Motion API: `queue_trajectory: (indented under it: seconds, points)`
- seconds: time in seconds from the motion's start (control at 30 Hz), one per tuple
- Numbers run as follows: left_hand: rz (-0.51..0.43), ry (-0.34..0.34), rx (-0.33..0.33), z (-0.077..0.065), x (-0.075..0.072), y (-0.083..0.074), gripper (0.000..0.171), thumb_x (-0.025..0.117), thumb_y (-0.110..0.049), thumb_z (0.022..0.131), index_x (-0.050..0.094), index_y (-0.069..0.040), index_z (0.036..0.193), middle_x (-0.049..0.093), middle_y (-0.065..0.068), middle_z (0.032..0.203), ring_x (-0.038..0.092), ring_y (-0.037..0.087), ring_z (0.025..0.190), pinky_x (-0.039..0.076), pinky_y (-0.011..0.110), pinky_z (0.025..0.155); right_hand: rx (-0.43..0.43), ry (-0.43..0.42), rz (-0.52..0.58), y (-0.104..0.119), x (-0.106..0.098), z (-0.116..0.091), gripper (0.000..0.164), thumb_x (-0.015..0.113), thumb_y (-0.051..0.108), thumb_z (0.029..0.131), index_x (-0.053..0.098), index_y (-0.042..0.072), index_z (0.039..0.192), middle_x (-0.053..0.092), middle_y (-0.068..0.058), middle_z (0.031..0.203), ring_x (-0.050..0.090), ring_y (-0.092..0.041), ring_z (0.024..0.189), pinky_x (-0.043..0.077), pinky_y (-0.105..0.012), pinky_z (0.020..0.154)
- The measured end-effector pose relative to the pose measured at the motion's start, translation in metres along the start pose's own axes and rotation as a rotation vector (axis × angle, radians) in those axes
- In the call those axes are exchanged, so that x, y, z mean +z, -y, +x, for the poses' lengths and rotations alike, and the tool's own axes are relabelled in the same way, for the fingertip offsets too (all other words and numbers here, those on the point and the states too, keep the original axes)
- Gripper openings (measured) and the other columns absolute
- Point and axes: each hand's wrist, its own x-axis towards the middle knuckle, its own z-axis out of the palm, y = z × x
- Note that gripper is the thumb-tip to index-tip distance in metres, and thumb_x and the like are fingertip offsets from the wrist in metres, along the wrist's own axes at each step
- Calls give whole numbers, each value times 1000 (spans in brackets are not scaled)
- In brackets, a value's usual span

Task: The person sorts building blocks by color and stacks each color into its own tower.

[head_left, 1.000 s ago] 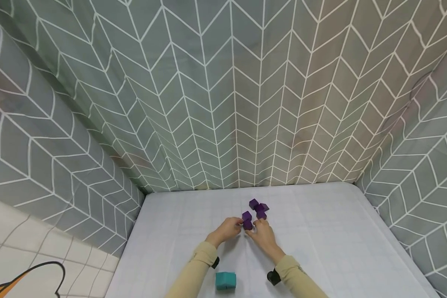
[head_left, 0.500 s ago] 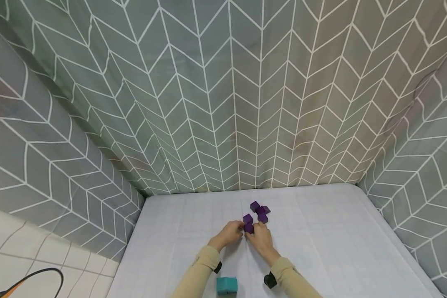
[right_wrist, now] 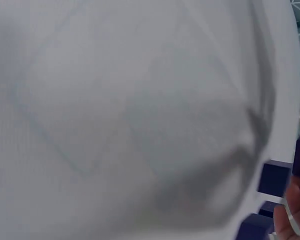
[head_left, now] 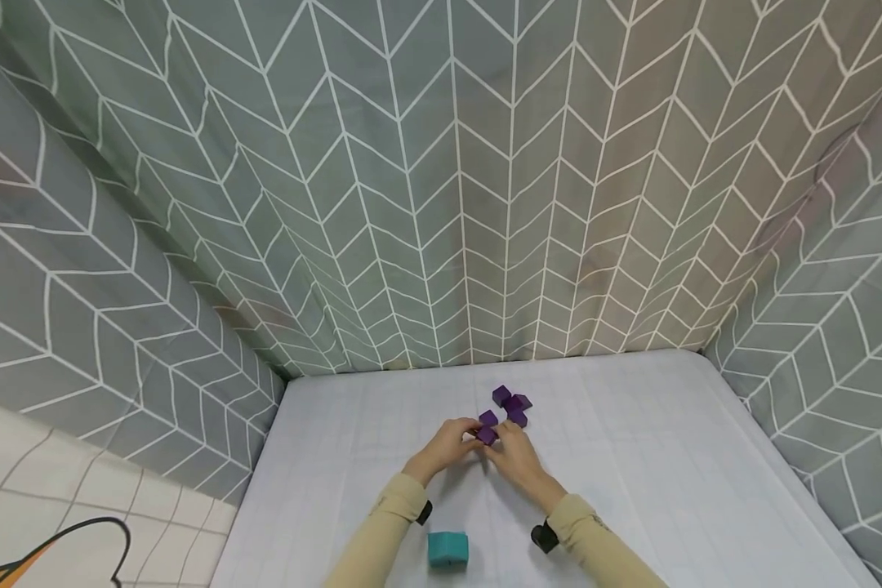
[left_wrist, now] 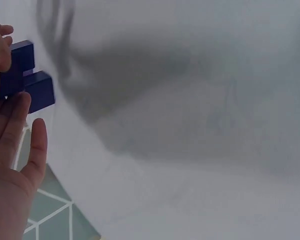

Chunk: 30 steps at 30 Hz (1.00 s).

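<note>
Block [head_left: 487,436] is being pinched, likely for steadiness, by left hand [head_left: 444,448] and right hand [head_left: 518,459], fingers partly closed, near the cluster [head_left: 513,403].

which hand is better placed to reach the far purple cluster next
Probably the right hand: it is closer to the purple cluster in the head view, while the left hand sits off to the left.

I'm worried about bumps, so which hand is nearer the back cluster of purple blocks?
Right. The right hand is just on the near side of the back cluster of purple blocks; the left hand is farther off, to its near left.
</note>
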Motion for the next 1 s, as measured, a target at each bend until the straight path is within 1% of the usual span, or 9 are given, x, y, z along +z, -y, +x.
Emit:
queue_trajectory:
  seconds: [0.07,0.2,0.4,0.5,0.63,0.77,0.83,1.0]
  points:
    - [-3,0,2,-2,-6,-2,28,65,-16,80,62,-6,105,64,4,99,59,12,89,47,27,77,-38,29,15,3,-8,4,26,74,14,69,63,0,88,58,-7,82,53,-20,76,44,-33,65]
    - [-4,-9,28,-5,-17,-8,30,65,-22,79,61,-9,106,64,1,100,58,10,91,47,25,74,-107,85,60,8,-24,9,24,72,16,71,63,1,89,57,-6,82,50,-15,75,43,-30,64]
    - [9,-50,93,-14,-29,-24,32,64,-28,80,60,-12,108,62,-3,102,57,6,92,46,24,74,-215,150,67,12,-51,14,23,72,18,73,61,5,90,55,-1,82,49,-11,73,44,-25,63]
    - [15,-82,124,-19,-31,-33,33,62,-31,80,60,-13,107,62,-4,101,56,5,91,46,23,74,-258,183,69,17,-68,15,24,72,18,74,61,5,91,54,0,85,49,-11,75,45,-24,63]
    - [28,-134,143,-26,-32,-48,32,61,-33,80,60,-14,106,62,-5,99,56,5,91,46,24,78,-295,214,73,25,-88,14,26,71,19,74,62,5,93,54,0,85,51,-14,75,45,-23,64]
    - [47,-174,154,-33,-33,-62,33,60,-35,81,59,-14,106,61,-5,99,56,5,92,45,24,82,-307,219,84,30,-101,11,25,71,20,74,62,7,93,54,1,85,52,-14,75,45,-22,64]
    - [62,-198,168,-39,-34,-70,32,61,-34,81,58,-14,105,61,-4,99,56,6,92,45,24,82,-307,220,91,33,-106,7,26,71,20,74,62,8,94,54,3,86,51,-12,75,45,-21,64]
    - [171,-296,215,-58,-29,-90,30,64,-35,79,59,-15,101,63,-5,94,58,5,88,44,28,78,-338,241,134,41,-116,-8,25,72,18,73,61,10,95,54,5,87,51,-13,77,47,-23,65]
